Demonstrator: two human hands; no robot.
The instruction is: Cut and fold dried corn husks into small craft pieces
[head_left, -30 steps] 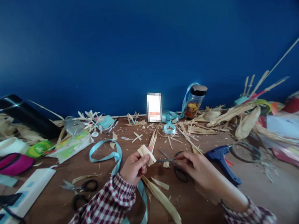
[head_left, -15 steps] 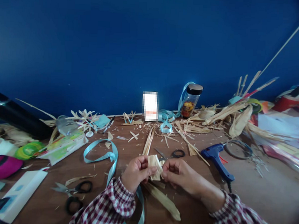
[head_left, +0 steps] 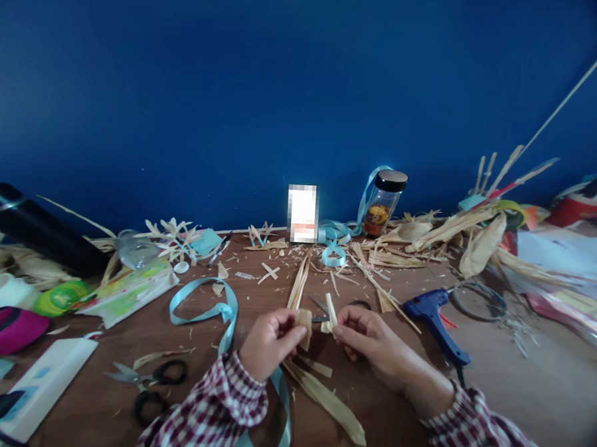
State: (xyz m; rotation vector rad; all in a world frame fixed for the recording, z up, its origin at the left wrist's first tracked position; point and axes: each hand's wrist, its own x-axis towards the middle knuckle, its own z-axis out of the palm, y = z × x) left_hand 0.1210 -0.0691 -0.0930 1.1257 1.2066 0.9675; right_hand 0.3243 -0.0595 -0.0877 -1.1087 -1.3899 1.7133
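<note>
My left hand (head_left: 273, 342) pinches a folded piece of pale corn husk (head_left: 304, 327) between thumb and fingers. A little to the right, my right hand (head_left: 365, 337) holds a narrow husk strip (head_left: 331, 310) upright at its fingertips. The two pieces are apart. Behind my right hand lies a pair of scissors (head_left: 357, 304), partly hidden by it. A long husk leaf (head_left: 336, 405) and a shorter strip lie on the table below my hands. Light blue ribbon (head_left: 281, 409) runs beside my left wrist.
Open scissors (head_left: 145, 382) and a power strip (head_left: 44, 383) lie left. A blue glue gun (head_left: 436, 324) lies right. At the back stand a lidded jar (head_left: 384, 204) and a glowing blurred screen (head_left: 303, 214), among husk scraps. A black cylinder (head_left: 38, 230) leans far left.
The husk pieces, close together between my hands before, are now apart, one in each hand. My right hand has shifted slightly right and its strip stands more upright.
</note>
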